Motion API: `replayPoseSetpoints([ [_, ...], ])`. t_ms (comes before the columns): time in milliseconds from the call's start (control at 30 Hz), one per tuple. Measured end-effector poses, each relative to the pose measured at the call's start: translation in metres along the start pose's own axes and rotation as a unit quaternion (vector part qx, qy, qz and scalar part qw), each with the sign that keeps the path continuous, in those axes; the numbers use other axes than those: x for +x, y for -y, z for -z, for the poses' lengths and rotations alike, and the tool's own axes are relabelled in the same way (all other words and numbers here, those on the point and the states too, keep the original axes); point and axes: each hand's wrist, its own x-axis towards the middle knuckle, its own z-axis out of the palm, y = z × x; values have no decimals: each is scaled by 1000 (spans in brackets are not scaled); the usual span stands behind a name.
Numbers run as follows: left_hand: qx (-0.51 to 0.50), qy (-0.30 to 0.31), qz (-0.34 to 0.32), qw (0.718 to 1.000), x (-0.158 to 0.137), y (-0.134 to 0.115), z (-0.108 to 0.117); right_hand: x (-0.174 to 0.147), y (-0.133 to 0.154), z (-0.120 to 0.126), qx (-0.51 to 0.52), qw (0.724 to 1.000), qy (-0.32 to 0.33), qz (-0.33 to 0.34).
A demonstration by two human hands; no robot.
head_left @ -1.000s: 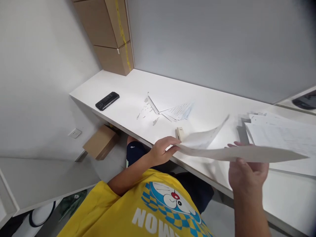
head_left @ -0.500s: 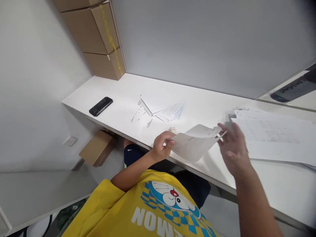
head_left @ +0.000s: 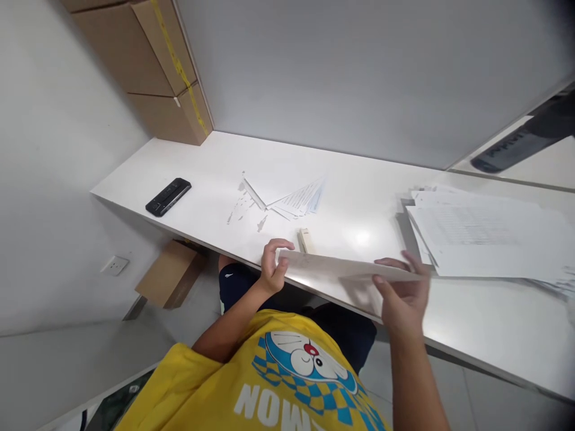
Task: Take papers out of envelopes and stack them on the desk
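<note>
A sheet of paper (head_left: 332, 267) is held low over the front edge of the white table, seen almost edge-on and stretched between both hands. My left hand (head_left: 275, 266) has its thumb and fingers curled round the left end. At the other end my right hand (head_left: 404, 290) grips the sheet between thumb and fingers, its upper fingers slightly blurred. Just behind the sheet lies a small cream-coloured oblong object (head_left: 306, 239), partly hidden by it. A fanned set of folded papers (head_left: 296, 200) rests farther back, with grey scraps (head_left: 245, 200) at its left.
On the white table (head_left: 359, 335) a messy stack of printed sheets (head_left: 485, 233) lies at the right. A black phone (head_left: 169, 197) is near the left end. Cardboard boxes (head_left: 166, 117) stand in the back left corner; another box (head_left: 173, 274) sits below the table.
My right hand has come in and taken the right end of the sheet. The sheet has flattened from a loose curl to nearly edge-on. My view has shifted slightly.
</note>
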Motion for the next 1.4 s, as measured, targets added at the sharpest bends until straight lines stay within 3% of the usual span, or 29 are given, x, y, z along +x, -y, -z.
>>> replayPoseSetpoints([
  [133, -35, 38, 65, 997, -4, -2, 3, -24, -10, -4, -26, 997, 4, -70],
  [267, -72, -22, 158, 985, -22, -11, -11, -46, -17, 5, -83, 993, -5, -87],
  [367, -81, -97, 170, 977, -27, -22, -17, -44, -16, 31, -161, 975, 74, -137],
  [433, -87, -129, 194, 969, -22, -25, -15, -33, -13, 52, -230, 941, 161, -188],
  [500, -73, -116, 241, 961, -14, -23, -11, -18, -9, 68, -274, 908, 213, -234],
  [600, 11, -16, 284, 959, -3, -14, -5, 3, -7, 79, -312, 886, 227, -257],
  [667, 83, 82, 258, 959, 1, -11, -3, 11, -8, 81, -337, 877, 230, -254],
  [767, 165, 230, 133, 950, 0, -12, -4, 18, -7, 84, -339, 871, 240, -264],
  [867, 212, 321, 17, 923, -4, -12, -8, 19, 0, 85, -331, 872, 227, -280],
  [1000, 266, 334, -66, 902, -9, -5, -12, 17, 4, 82, -317, 885, 185, -287],
  [1167, 304, 306, -116, 895, -13, 3, -14, 19, -4, 94, -284, 902, 159, -284],
  [1400, 328, 299, -48, 895, -9, -6, -16, 24, 11, 79, -256, 896, 189, -310],
])
